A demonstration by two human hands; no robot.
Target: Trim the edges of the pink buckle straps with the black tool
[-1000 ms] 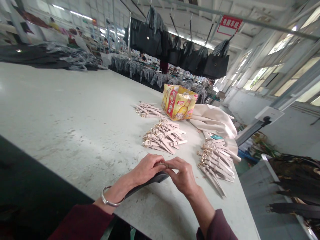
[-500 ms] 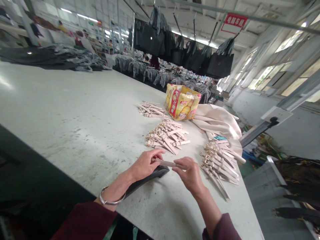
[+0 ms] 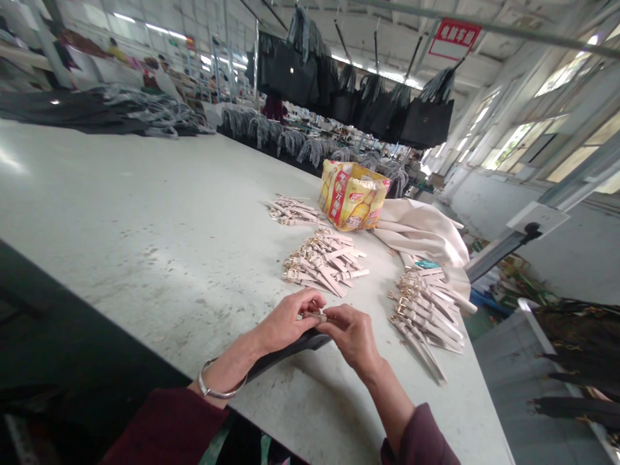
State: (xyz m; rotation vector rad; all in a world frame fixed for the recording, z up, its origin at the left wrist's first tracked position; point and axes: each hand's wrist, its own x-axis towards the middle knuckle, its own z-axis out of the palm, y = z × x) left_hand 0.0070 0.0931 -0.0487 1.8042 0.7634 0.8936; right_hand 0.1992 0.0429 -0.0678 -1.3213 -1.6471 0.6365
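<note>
My left hand (image 3: pixel 290 320) and my right hand (image 3: pixel 352 336) meet above the near part of the table. Between their fingertips they pinch a small pale pink buckle strap (image 3: pixel 317 316), mostly covered by the fingers. Beneath the hands runs a dark curved bar (image 3: pixel 285 354), its near end hidden under my left forearm. Just beyond lies a pile of pale buckle straps (image 3: pixel 327 261) with gold buckles. A second strap pile (image 3: pixel 426 313) is right of my right hand, and a smaller strap pile (image 3: pixel 295 211) sits farther back.
A yellow cardboard box (image 3: pixel 353 197) stands on the pale table (image 3: pixel 145 194) behind the piles, beside folded cream material (image 3: pixel 426 229). Black bags (image 3: pixel 290 71) hang from a rail beyond. Dark pieces with grey straps (image 3: pixel 121 110) lie far left. A grey bin (image 3: pixel 513 381) stands at right.
My right hand has moved left along the strap, close against my left fingertips. Less of the strap shows between the hands. The piles and box stay put.
</note>
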